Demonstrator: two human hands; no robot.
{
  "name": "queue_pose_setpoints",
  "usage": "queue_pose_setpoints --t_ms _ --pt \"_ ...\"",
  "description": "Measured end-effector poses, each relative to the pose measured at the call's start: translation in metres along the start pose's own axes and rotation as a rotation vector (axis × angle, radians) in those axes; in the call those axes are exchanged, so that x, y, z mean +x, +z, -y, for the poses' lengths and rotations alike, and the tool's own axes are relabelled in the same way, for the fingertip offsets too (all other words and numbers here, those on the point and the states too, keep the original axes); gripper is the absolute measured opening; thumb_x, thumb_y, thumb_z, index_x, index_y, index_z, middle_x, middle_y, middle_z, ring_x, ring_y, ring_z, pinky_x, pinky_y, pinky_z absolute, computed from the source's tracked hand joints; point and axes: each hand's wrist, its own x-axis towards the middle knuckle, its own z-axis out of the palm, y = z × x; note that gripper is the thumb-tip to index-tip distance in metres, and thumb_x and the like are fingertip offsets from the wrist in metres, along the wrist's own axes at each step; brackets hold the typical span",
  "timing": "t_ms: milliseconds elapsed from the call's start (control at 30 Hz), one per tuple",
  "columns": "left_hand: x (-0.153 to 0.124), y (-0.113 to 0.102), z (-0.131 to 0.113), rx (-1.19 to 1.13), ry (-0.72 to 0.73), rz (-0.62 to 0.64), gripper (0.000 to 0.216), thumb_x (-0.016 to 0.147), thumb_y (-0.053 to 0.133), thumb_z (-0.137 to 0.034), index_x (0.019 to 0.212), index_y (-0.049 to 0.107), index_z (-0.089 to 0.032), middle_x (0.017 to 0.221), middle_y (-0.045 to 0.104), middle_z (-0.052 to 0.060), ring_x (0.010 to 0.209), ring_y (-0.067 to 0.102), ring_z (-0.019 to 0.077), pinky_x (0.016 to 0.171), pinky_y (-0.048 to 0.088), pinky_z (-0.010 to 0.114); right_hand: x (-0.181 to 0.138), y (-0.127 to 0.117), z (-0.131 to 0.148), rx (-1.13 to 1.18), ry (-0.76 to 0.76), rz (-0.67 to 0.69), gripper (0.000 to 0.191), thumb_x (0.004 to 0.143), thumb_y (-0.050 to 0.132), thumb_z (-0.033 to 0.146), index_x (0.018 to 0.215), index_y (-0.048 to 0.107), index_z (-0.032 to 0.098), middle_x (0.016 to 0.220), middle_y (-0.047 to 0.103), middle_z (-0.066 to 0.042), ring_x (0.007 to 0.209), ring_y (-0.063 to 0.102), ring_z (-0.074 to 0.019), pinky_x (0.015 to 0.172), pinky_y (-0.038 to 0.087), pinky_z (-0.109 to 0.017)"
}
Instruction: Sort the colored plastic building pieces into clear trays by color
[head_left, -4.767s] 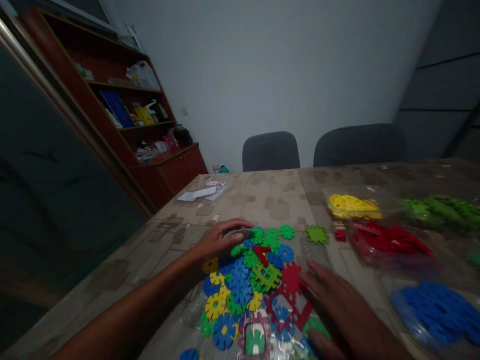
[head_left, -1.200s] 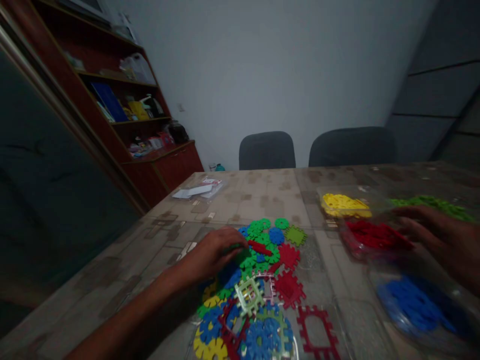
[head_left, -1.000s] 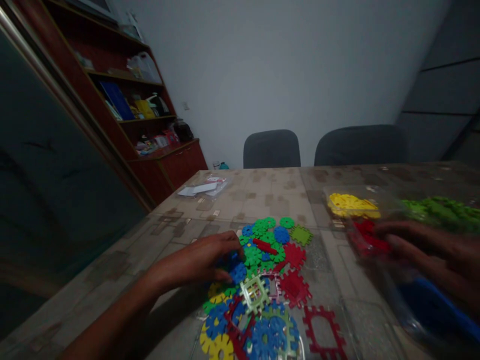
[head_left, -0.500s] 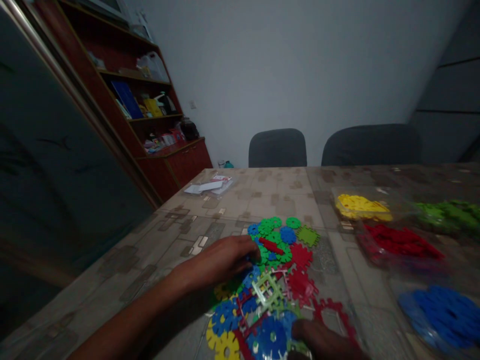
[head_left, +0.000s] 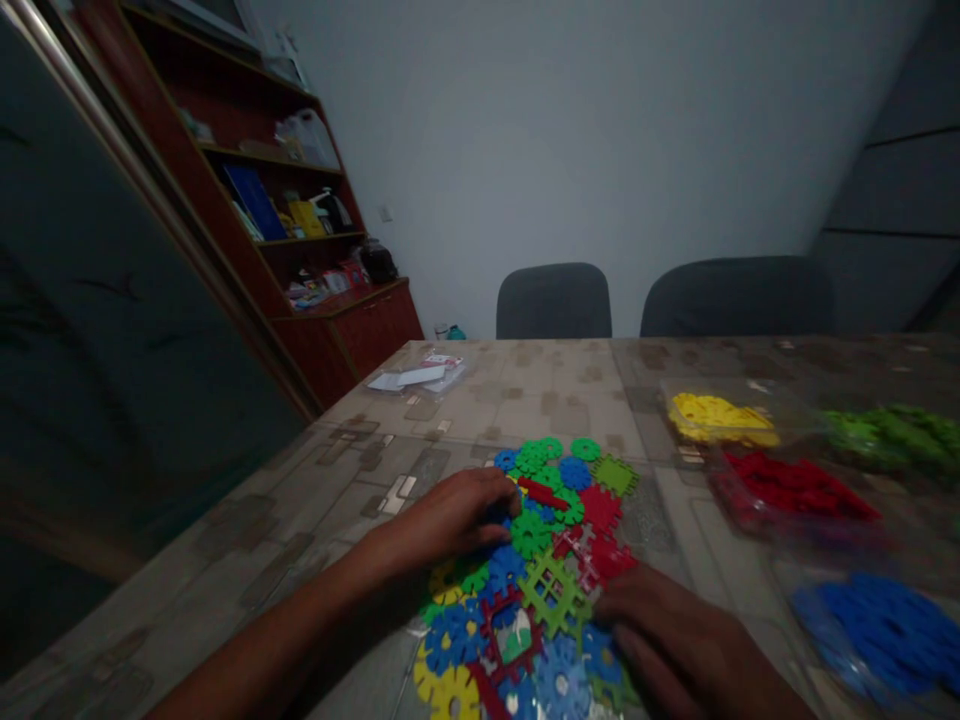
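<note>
A heap of plastic toy building pieces lies on the table in front of me, with green gear-shaped discs [head_left: 531, 533], blue discs [head_left: 561, 680], yellow discs [head_left: 454, 692] and red square pieces [head_left: 600, 510]. My left hand [head_left: 476, 500] rests at the heap's left side, thumb apart from its bent fingers, nearest the green and blue discs. At the right side my right hand [head_left: 660, 615] reaches over the pieces, fingers and thumb apart, beside a light green square frame [head_left: 553, 590]. A red stick-like piece [head_left: 544, 493] lies across the green discs. Some fingertips are hidden among pieces.
To the right stand clear boxes with yellow pieces [head_left: 720, 420], red pieces [head_left: 799, 490], green pieces [head_left: 896, 432] and blue pieces [head_left: 889, 630]. White papers or packets [head_left: 420, 376] lie at the far left. Grey chairs [head_left: 555, 300] stand behind the table.
My right hand has moved up and away from me, from the near edge of the heap to its right side. The light green frame sits slightly lower and right. My left hand has barely moved.
</note>
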Motion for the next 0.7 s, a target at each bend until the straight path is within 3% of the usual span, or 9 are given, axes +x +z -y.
queue_pose_setpoints --t_ms 167,333,433,700 --pt "0.004 -0.002 0.019 -0.095 0.007 -0.054 0.013 0.092 0.060 -0.016 0.102 0.068 -0.017 0.089 0.069 0.003 0.077 0.062 0.0156 0.071 0.046 0.025 0.035 -0.006 0.007 0.072 0.269 0.092 0.021 0.099 0.044 0.018 0.108 0.062 0.024 0.104 0.068 -0.003 0.094 0.066 -0.0164 0.081 0.055 -0.030" --pt "0.001 -0.011 0.028 -0.041 -0.020 -0.075 0.016 0.090 0.061 -0.018 0.104 0.068 -0.018 0.098 0.072 0.006 0.084 0.064 0.0192 0.077 0.048 0.029 0.080 0.018 0.014 -0.032 0.431 0.231 0.041 0.090 0.061 0.018 0.131 0.056 0.017 0.124 0.061 -0.013 0.114 0.058 -0.0294 0.095 0.048 -0.048" --pt "-0.001 -0.012 0.026 -0.015 -0.027 -0.026 0.020 0.089 0.064 -0.019 0.108 0.068 -0.019 0.101 0.072 0.006 0.087 0.065 0.0203 0.079 0.048 0.030 0.097 0.030 0.015 -0.059 0.471 0.242 0.041 0.080 0.073 0.015 0.119 0.062 0.012 0.118 0.062 -0.017 0.111 0.058 -0.0350 0.092 0.047 -0.052" --pt "-0.001 -0.010 0.023 -0.041 0.000 0.040 0.022 0.090 0.065 -0.021 0.112 0.067 -0.019 0.109 0.069 0.007 0.099 0.064 0.0232 0.088 0.048 0.033 0.096 0.029 0.006 0.037 0.470 0.155 0.019 0.076 0.073 0.007 0.086 0.061 0.019 0.088 0.066 0.001 0.084 0.061 -0.0162 0.070 0.041 -0.028"
